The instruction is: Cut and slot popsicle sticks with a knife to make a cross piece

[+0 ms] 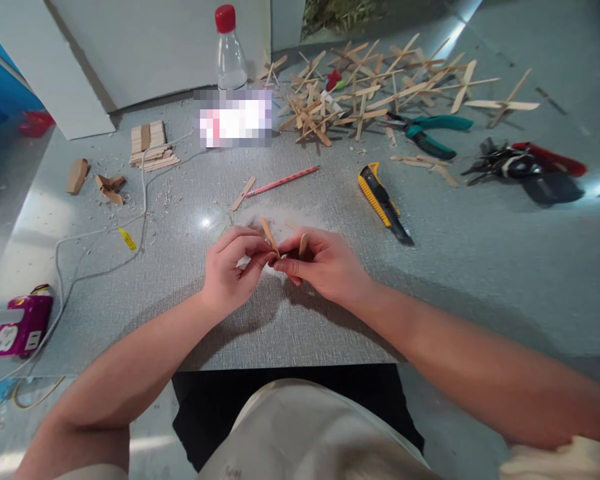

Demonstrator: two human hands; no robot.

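My left hand point(237, 263) and my right hand point(327, 263) meet just above the tabletop, fingertips almost touching. Between them a flat wooden craft stick point(268, 233) points up and away, its lower end pinched at the fingers of both hands. Another wooden stick end point(303, 245) sticks up between the thumb and fingers of my right hand. How the pieces join is hidden by the fingers. Beyond the hands lie a loose short craft stick point(243, 193) and a red-patterned pencil point(283, 181). A yellow and black utility knife point(383, 200) rests to the right, its blade end toward me.
Crossed craft sticks point(360, 87) form a loose pile at the back. Teal-handled pliers point(430, 130) and a bunch of keys point(510, 163) lie on the right. A clear bottle point(230, 63), a stack of sticks point(150, 147), a white cable point(144, 180) and a purple power adapter point(25, 327) stand leftward.
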